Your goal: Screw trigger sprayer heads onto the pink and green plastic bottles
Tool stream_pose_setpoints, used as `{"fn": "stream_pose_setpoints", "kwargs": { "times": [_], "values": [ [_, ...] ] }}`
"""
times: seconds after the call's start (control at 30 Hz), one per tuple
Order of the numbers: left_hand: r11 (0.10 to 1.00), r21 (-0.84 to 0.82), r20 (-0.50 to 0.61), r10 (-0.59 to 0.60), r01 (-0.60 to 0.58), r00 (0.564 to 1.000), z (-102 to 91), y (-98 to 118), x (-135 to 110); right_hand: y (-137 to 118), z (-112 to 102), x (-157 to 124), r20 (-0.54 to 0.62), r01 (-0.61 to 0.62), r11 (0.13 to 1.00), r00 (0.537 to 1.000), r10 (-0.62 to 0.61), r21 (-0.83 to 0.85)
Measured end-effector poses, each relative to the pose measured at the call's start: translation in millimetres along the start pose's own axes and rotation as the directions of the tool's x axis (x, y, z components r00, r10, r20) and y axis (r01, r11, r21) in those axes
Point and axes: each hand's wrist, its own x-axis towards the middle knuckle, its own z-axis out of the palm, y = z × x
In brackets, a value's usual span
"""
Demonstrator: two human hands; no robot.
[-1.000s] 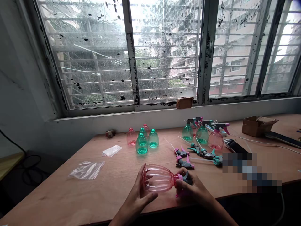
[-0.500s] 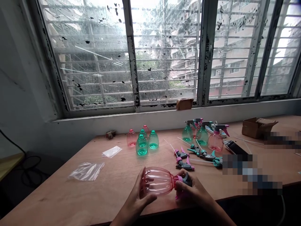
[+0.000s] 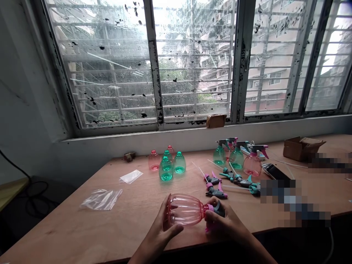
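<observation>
Lower centre of the frame: pink bottle [image 3: 187,209] on its side, between left hand [image 3: 162,228] and right hand [image 3: 227,217]. Gripped round the base by the former; gripped at the neck, on the grey-and-pink spray head [image 3: 219,209], by the latter. Just beyond, right of centre: loose spray heads [image 3: 216,193] on the table [image 3: 121,234]. Farther back: open-necked bottles [image 3: 166,172] near centre; bottles with sprayers [image 3: 252,165] to the right. Upper frame: barred window [image 3: 192,73].
</observation>
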Motion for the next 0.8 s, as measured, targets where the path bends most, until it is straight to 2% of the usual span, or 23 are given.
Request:
{"fn": "stream_pose_setpoints", "kwargs": {
  "times": [0.17, 0.47, 0.7, 0.8],
  "values": [
    [0.999, 0.007, 0.011, -0.045, 0.045, 0.999, -2.9, -3.4, 2.0, 0.0, -0.7, 0.1, 0.023, -0.008, 1.000, 1.000, 0.008, 0.005],
    [0.999, 0.031, -0.002, 0.041, -0.041, 0.999, 2.6, 5.5, 0.0, 2.0, -2.2, 0.8, 0.010, 0.035, 0.999, 0.999, -0.035, 0.032],
    [0.998, -0.030, 0.024, -0.060, 0.061, 0.998, -0.8, 0.2, 3.1, 4.1, -2.0, 0.7, 0.048, -0.009, 0.997, 0.999, 0.006, 0.071],
    [0.999, -0.016, 0.018, -0.036, 0.036, 0.999, 1.7, 3.8, 2.8, 4.5, -2.7, 1.2, 0.046, 0.004, 0.997, 0.999, -0.007, 0.072]
  ]
}}
